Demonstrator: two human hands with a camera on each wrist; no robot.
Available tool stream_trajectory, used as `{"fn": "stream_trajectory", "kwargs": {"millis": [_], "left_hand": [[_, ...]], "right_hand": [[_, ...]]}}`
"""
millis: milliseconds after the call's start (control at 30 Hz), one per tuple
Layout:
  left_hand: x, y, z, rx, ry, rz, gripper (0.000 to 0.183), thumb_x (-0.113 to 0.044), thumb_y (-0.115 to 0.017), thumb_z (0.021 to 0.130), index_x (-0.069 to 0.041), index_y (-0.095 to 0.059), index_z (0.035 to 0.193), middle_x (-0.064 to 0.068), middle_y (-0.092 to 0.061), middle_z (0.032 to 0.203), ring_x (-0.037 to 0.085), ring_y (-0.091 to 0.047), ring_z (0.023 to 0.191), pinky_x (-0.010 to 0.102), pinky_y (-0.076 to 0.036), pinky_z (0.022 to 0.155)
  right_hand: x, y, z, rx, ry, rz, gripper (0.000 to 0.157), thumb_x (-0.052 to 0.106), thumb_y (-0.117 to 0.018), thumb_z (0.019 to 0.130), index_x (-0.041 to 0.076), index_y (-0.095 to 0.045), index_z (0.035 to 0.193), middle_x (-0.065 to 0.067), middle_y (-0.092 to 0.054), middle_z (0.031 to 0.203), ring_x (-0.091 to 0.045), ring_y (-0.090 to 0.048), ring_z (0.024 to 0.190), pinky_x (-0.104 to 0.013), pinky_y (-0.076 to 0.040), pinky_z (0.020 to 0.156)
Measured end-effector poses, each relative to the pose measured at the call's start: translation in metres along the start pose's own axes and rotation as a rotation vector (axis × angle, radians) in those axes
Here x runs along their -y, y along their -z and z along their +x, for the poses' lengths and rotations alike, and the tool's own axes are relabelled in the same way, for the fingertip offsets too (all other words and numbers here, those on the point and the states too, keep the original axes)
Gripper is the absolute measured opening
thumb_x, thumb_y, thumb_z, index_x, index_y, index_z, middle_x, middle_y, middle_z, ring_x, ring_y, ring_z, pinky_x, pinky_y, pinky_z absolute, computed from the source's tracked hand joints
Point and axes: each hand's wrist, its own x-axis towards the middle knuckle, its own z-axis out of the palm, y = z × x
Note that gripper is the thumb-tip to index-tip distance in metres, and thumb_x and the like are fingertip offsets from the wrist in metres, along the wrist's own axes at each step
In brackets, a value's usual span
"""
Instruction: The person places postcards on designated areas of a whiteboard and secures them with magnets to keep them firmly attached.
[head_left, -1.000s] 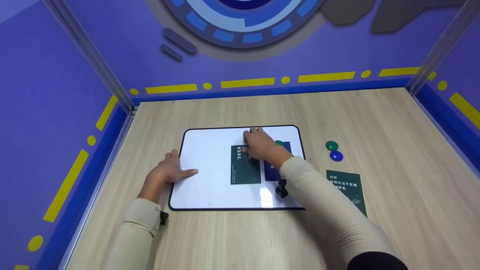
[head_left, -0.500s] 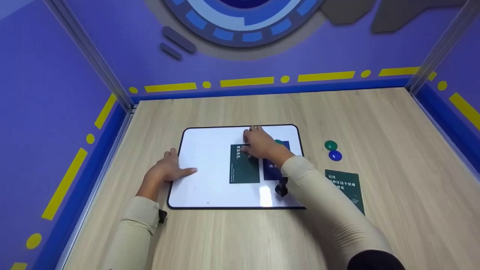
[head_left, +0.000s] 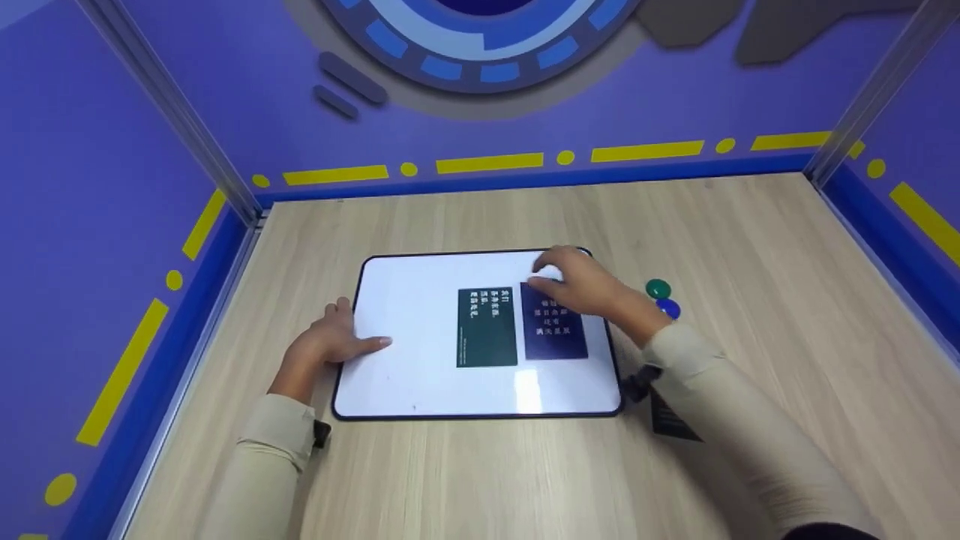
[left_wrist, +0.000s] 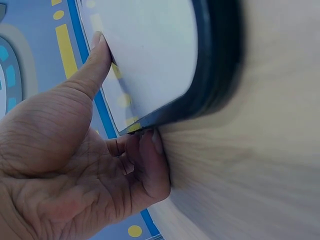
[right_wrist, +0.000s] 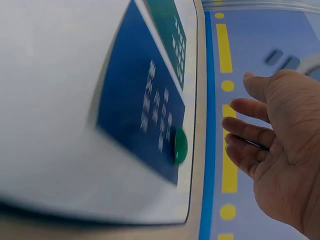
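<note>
A white magnetic whiteboard (head_left: 412, 330) with a black rim lies flat on the table. My left hand (head_left: 326, 341) holds its left edge, the thumb over the white surface and the fingers (left_wrist: 155, 165) curled against the rim from outside. On the board a dark green card (head_left: 486, 337) with white writing lies beside a dark blue card (head_left: 555, 346). A round green magnet (right_wrist: 180, 146) sits at the blue card's top end, hidden by the hand in the head view. Above that card my right hand (head_left: 589, 289) hovers with loosely bent fingers and holds nothing.
Right of the board, a green magnet (head_left: 658, 289) and a blue magnet (head_left: 668, 308) lie close together on the wooden table (head_left: 480, 480). Another dark card (head_left: 671, 420) is mostly covered by my right forearm. Blue panels (head_left: 480, 135) enclose the table's back and sides.
My right hand has left the green card's top and moved right, over the blue card, uncovering the green card's writing. My left hand stays at the board's edge.
</note>
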Motion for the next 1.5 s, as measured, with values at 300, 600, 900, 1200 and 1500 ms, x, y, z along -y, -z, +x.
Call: {"fn": "stream_trajectory", "kwargs": {"millis": [300, 600, 900, 1200, 1500], "left_hand": [[0.002, 0.002, 0.000, 0.001, 0.006, -0.004, 0.124, -0.062, -0.072, 0.095, 0.012, -0.002, 0.166, 0.040, -0.019, 0.170, 0.059, -0.034, 0.154, 0.064, -0.037, 0.125], [0.000, -0.001, 0.002, -0.016, -0.008, 0.010, 0.122, -0.062, -0.072, 0.096, 0.012, -0.005, 0.166, 0.041, -0.023, 0.168, 0.059, -0.040, 0.150, 0.064, -0.042, 0.122], [0.000, 0.000, 0.000, -0.018, -0.015, 0.003, 0.122, -0.062, -0.072, 0.096, 0.012, -0.005, 0.166, 0.041, -0.023, 0.168, 0.059, -0.039, 0.151, 0.064, -0.040, 0.123], [0.001, -0.001, -0.001, -0.021, -0.020, 0.006, 0.120, -0.061, -0.072, 0.096, 0.012, -0.008, 0.165, 0.041, -0.027, 0.165, 0.059, -0.042, 0.148, 0.064, -0.042, 0.121], [0.000, -0.001, -0.003, -0.030, -0.010, 0.009, 0.119, -0.060, -0.073, 0.096, 0.013, -0.009, 0.164, 0.041, -0.030, 0.162, 0.058, -0.045, 0.146, 0.063, -0.044, 0.119]], "right_hand": [[-0.058, 0.033, -0.049, -0.139, -0.080, -0.022, 0.035, 0.029, -0.062, 0.109, 0.004, -0.070, 0.131, -0.019, -0.065, 0.138, -0.039, -0.055, 0.138, -0.061, -0.046, 0.117], [-0.103, 0.059, -0.098, -0.202, -0.168, 0.020, 0.046, 0.040, -0.061, 0.109, 0.001, -0.066, 0.135, -0.023, -0.065, 0.134, -0.043, -0.059, 0.125, -0.065, -0.050, 0.107], [-0.123, 0.060, -0.117, -0.130, -0.303, 0.046, 0.052, 0.041, -0.066, 0.106, 0.002, -0.060, 0.140, -0.023, -0.058, 0.139, -0.044, -0.055, 0.128, -0.066, -0.050, 0.108], [-0.132, 0.052, -0.119, -0.019, -0.379, 0.016, 0.073, 0.042, -0.078, 0.097, -0.005, -0.049, 0.146, -0.028, -0.053, 0.138, -0.045, -0.055, 0.122, -0.068, -0.049, 0.112], [-0.139, 0.048, -0.113, -0.021, -0.348, 0.040, 0.061, 0.025, -0.075, 0.101, -0.009, -0.049, 0.144, -0.028, -0.051, 0.135, -0.044, -0.054, 0.119, -0.066, -0.050, 0.110]]}}
